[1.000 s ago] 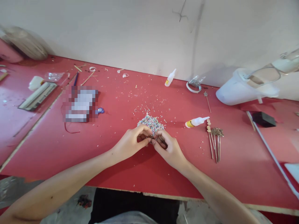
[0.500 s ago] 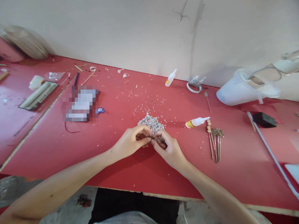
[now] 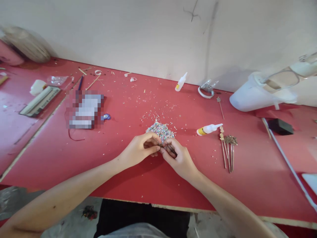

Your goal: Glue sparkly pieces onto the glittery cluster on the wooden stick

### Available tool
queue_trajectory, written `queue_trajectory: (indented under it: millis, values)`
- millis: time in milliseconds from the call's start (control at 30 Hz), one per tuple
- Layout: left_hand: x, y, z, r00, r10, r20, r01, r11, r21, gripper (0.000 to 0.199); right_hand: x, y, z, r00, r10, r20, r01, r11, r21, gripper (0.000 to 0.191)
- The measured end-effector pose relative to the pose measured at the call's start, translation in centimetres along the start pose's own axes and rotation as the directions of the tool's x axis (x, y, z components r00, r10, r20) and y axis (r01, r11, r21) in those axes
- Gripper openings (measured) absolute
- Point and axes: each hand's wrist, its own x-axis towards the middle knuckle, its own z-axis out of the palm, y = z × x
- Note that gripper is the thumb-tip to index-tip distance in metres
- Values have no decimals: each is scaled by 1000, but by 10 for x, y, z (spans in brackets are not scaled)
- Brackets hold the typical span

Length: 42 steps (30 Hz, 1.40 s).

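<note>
- Head view: your piece [image 3: 161,145], small and dark, sits between your two hands, right where the fingertips meet — mostly covered, so its full shape can't be told.
- Your left hand [image 3: 142,148] is curled, thumb and fingertips closed on the piece's left end, with a rounded gap behind the pinch.
- Your right hand [image 3: 177,155] pinches it from the other side, thumb and index fingertips drawn together, the other fingers folded under.
- Its long axis seems to run from the fingertips down and rightward into your right palm, where a thin dark shaft shows; neither hand is clearly nearer, as both touch it.
- Chips [image 3: 160,129] lie heaped on the tabletop [image 3: 133,185] just beyond your fingertips, away from your body, the heap's near edge hidden by your hands.
- Off to your right — well apart from the piece — lie a bottle [image 3: 207,130] and some pins [image 3: 230,153], nearer your right hand.
</note>
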Motion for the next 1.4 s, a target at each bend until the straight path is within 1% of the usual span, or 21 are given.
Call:
queue_trajectory:
  millis: [133, 267, 567, 1067, 1400]
  values:
    - [1, 2, 1, 1000, -8, 2, 8, 1000, -20, 11, 0, 0, 0, 1000, -5, 0, 5, 1000, 15, 7]
    - [1, 3, 1, 1000, -23, -7, 23, 1000, -4, 11, 1, 0, -1, 1000, -4, -2, 4, 1000, 20, 7]
    - [-1, 4, 1, 1000, 3, -19, -2, 998, 61, 10, 1, -2, -1, 1000, 5, -1, -5, 1000, 5, 7]
    - [-3, 2, 2, 999, 19, -45, -16, 997, 78, 14, 1, -2, 1, 1000, 10, -7, -10, 1000, -3, 6]
    - [-4, 6, 3, 999, 16, -43, -13, 997, 79, 14, 0, -1, 2, 1000, 10, 4, -10, 1000, 18, 8]
